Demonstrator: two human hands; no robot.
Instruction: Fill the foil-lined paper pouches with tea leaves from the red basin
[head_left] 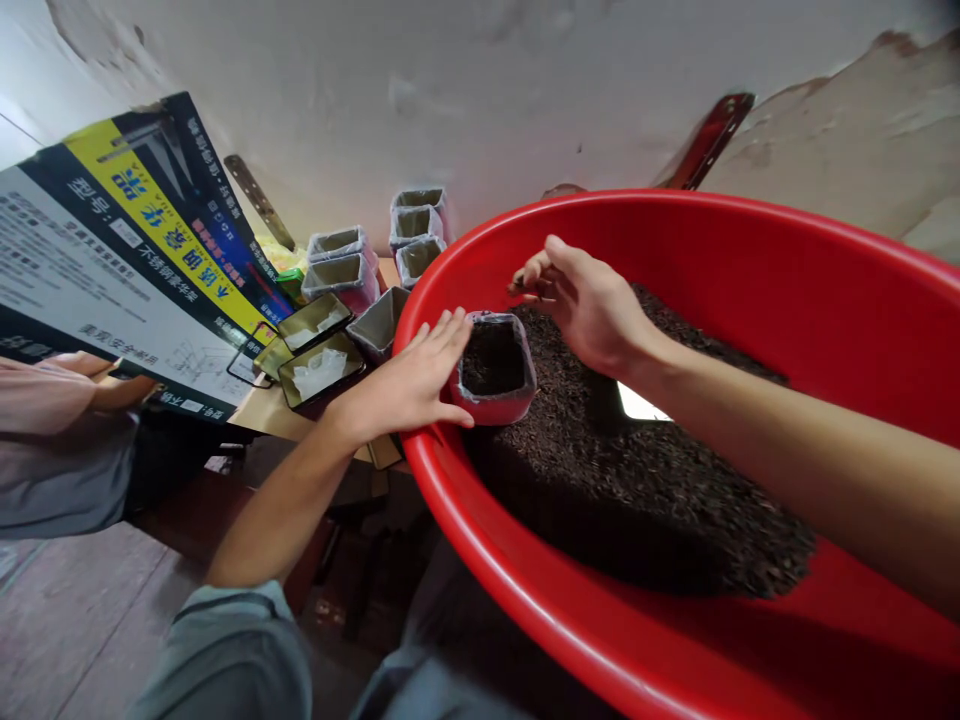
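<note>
A small square box lined with a clear plastic bag (495, 408) stands inside the red basin, against its left wall. Dark loose leaves, like dried tea (491, 362), partly fill it. My left hand (412, 385) lies flat along the box's left side, fingers stretched out and thumb near its front corner. Above the heap of dark leaves (600, 450), to the right of the box, hovers my right hand (581, 300). Its fingers are curled, with small brown bits at the tips; what lies inside the curl is hidden. A bright white flat object (642, 402) shows partly beneath my right forearm.
The large red basin's rim (480, 545) curves around the heap. Several bag-lined boxes (341, 270) and two dark-rimmed tins (321, 376) stand left of it. A printed cardboard panel (150, 250) leans behind them. Another person's arm (71, 385) shows at far left.
</note>
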